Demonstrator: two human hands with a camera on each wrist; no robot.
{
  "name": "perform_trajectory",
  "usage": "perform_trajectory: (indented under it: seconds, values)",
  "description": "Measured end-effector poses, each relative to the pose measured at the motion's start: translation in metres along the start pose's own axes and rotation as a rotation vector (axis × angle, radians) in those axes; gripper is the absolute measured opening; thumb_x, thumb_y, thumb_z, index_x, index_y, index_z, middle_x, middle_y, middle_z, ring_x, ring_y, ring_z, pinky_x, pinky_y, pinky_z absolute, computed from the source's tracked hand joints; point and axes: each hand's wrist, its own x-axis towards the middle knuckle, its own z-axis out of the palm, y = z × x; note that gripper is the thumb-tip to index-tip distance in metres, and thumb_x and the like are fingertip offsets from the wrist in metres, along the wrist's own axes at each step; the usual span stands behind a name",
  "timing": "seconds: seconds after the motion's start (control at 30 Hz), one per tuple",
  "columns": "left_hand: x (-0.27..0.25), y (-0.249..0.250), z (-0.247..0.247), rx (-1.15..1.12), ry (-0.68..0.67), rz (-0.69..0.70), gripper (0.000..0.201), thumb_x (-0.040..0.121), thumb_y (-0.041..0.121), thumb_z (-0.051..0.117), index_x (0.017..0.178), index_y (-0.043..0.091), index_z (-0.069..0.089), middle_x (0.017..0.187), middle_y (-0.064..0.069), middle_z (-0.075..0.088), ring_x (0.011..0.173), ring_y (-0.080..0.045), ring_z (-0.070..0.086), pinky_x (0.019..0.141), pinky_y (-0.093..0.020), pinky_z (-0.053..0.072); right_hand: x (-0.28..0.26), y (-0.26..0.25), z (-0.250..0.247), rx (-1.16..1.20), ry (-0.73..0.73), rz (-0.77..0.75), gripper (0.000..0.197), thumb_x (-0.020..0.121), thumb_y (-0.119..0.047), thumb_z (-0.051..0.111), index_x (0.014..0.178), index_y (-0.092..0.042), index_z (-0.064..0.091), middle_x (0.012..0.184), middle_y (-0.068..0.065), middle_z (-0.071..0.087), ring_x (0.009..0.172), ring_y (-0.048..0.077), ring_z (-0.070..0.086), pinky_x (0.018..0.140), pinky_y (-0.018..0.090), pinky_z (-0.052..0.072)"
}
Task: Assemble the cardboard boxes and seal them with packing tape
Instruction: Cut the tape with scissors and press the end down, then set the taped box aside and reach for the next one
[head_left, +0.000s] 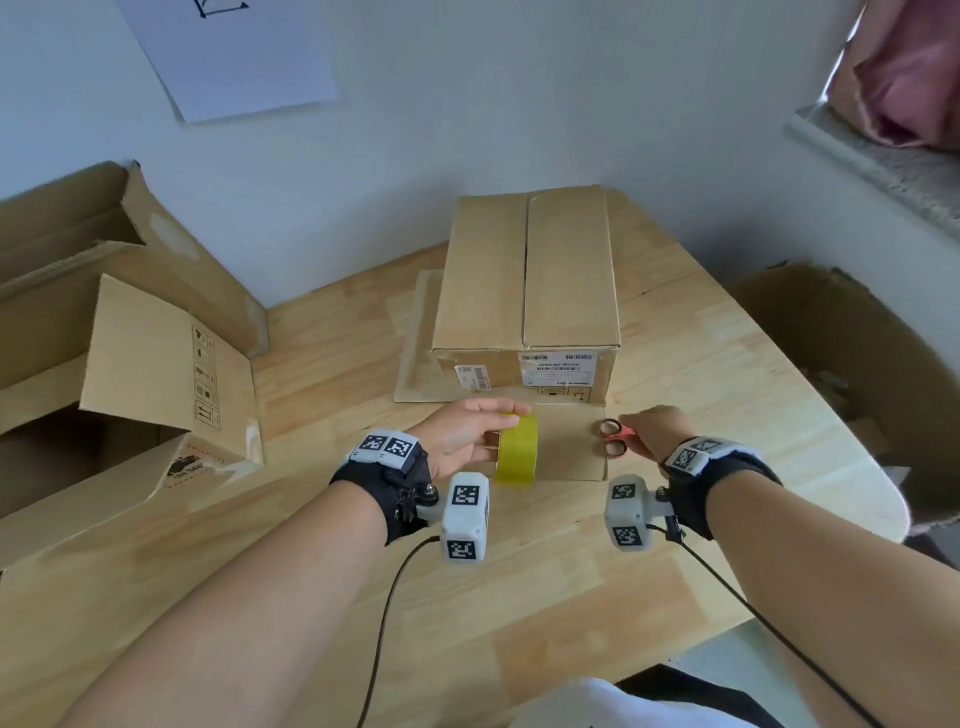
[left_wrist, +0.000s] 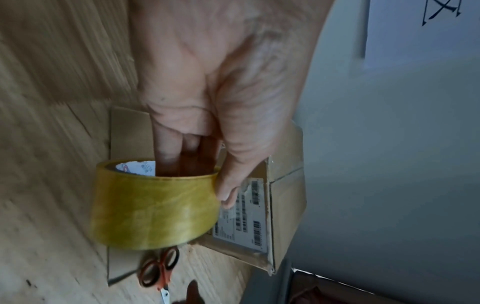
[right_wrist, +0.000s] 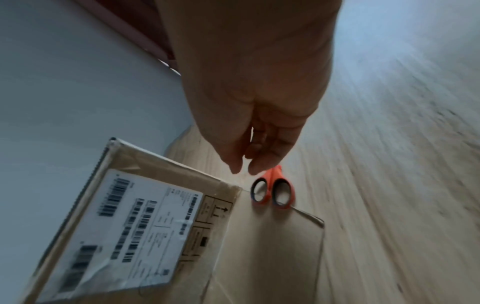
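Note:
A closed cardboard box (head_left: 524, 280) with shipping labels stands on the wooden table (head_left: 337, 364), its top flaps folded shut. One bottom flap (head_left: 566, 452) lies flat on the table toward me. My left hand (head_left: 501, 426) holds a yellow packing tape roll (head_left: 517, 449) upright over that flap. In the left wrist view its fingers (left_wrist: 182, 152) sit inside the roll (left_wrist: 153, 207) and the thumb presses the outside. My right hand (head_left: 631, 423) reaches down to the orange scissors (head_left: 610, 436) at the flap's right edge. Its fingertips (right_wrist: 255, 168) meet the scissors (right_wrist: 272, 191) near the pivot, uncurled.
Large open cardboard boxes (head_left: 130, 364) crowd the table's left side. Another open box (head_left: 841, 364) stands off the table's right edge. A flat cardboard sheet (head_left: 415, 338) lies under the labelled box. The wall is close behind.

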Motion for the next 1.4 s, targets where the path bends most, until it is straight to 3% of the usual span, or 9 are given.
perform_trajectory:
  seconds: [0.1,0.17,0.27,0.4,0.6,0.93,1.1,1.23,1.4]
  values:
    - [0.004,0.013,0.017,-0.054,-0.019,0.019,0.021,0.093,0.002,0.054,0.109,0.01,0.066,0.095,-0.005,0.069,0.079,-0.013,0.066,0.071,-0.025,0.057,-0.018,-0.024,-0.006,0.282,-0.243,0.1,0.016,0.093,-0.012,0.056,0.1,0.002,0.059,0.083,0.014,0.063,0.06,0.021,0.062,0.054,0.029,0.053]
    - [0.01,0.024,0.033,-0.088,-0.033,0.04,0.023,0.093,0.0,0.053,0.111,0.009,0.065,0.095,-0.006,0.069,0.08,-0.015,0.067,0.069,-0.025,0.058,-0.022,-0.034,-0.015,0.328,-0.439,0.118,0.03,0.09,-0.022,0.062,0.115,-0.005,0.06,0.097,0.011,0.066,0.077,0.023,0.065,0.069,0.038,0.054]
    - [0.02,0.032,0.058,-0.082,-0.061,0.062,0.027,0.094,0.0,0.052,0.117,0.007,0.063,0.094,-0.007,0.068,0.083,-0.017,0.065,0.075,-0.027,0.057,-0.03,-0.046,-0.03,0.259,-0.576,0.01,0.027,0.089,-0.023,0.064,0.112,-0.009,0.061,0.102,0.01,0.064,0.085,0.025,0.06,0.071,0.04,0.054]
    - [0.037,0.039,0.082,-0.029,-0.068,0.083,0.029,0.093,0.001,0.054,0.12,0.007,0.061,0.095,-0.007,0.067,0.084,-0.016,0.065,0.076,-0.026,0.056,-0.032,-0.051,-0.041,0.296,-0.4,-0.153,0.006,0.094,-0.004,0.052,0.09,-0.006,0.056,0.091,0.01,0.061,0.081,0.019,0.062,0.066,0.021,0.057]
    - [0.047,0.049,0.103,0.017,-0.131,0.084,0.025,0.093,0.002,0.054,0.113,0.012,0.065,0.092,-0.004,0.07,0.08,-0.014,0.067,0.077,-0.025,0.057,-0.03,-0.053,-0.056,0.2,-0.297,-0.183,0.005,0.093,-0.005,0.055,0.089,-0.008,0.056,0.09,0.008,0.063,0.081,0.018,0.064,0.072,0.023,0.054]
    - [0.06,0.068,0.133,0.521,-0.201,0.119,0.035,0.1,0.017,0.047,0.133,0.025,0.053,0.104,-0.002,0.062,0.071,-0.013,0.064,0.083,-0.031,0.054,-0.022,-0.055,-0.088,0.092,-0.138,-0.176,0.004,0.093,-0.005,0.054,0.094,-0.004,0.058,0.083,0.008,0.058,0.072,0.014,0.058,0.064,0.019,0.051]
    - [0.07,0.08,0.141,0.672,-0.187,0.156,0.042,0.099,0.014,0.047,0.14,0.024,0.044,0.108,-0.002,0.058,0.075,-0.013,0.064,0.073,-0.023,0.053,-0.006,-0.046,-0.108,-0.125,0.002,-0.197,0.004,0.091,-0.007,0.057,0.087,-0.007,0.058,0.084,0.011,0.059,0.069,0.015,0.056,0.071,0.026,0.052]
    - [0.071,0.092,0.132,0.655,-0.157,0.207,0.037,0.099,0.013,0.047,0.136,0.019,0.049,0.112,-0.003,0.061,0.076,-0.013,0.065,0.077,-0.025,0.055,0.008,-0.032,-0.129,-0.462,0.164,-0.206,0.019,0.09,-0.013,0.058,0.106,-0.004,0.061,0.1,0.014,0.063,0.093,0.027,0.062,0.083,0.037,0.051]
    - [0.065,0.099,0.105,0.58,-0.027,0.291,0.025,0.099,0.013,0.047,0.12,0.017,0.061,0.105,-0.003,0.066,0.074,-0.011,0.065,0.076,-0.024,0.056,0.022,-0.013,-0.127,-0.714,0.268,-0.197,0.024,0.093,-0.012,0.049,0.114,-0.003,0.059,0.117,0.017,0.059,0.108,0.033,0.055,0.085,0.033,0.043]
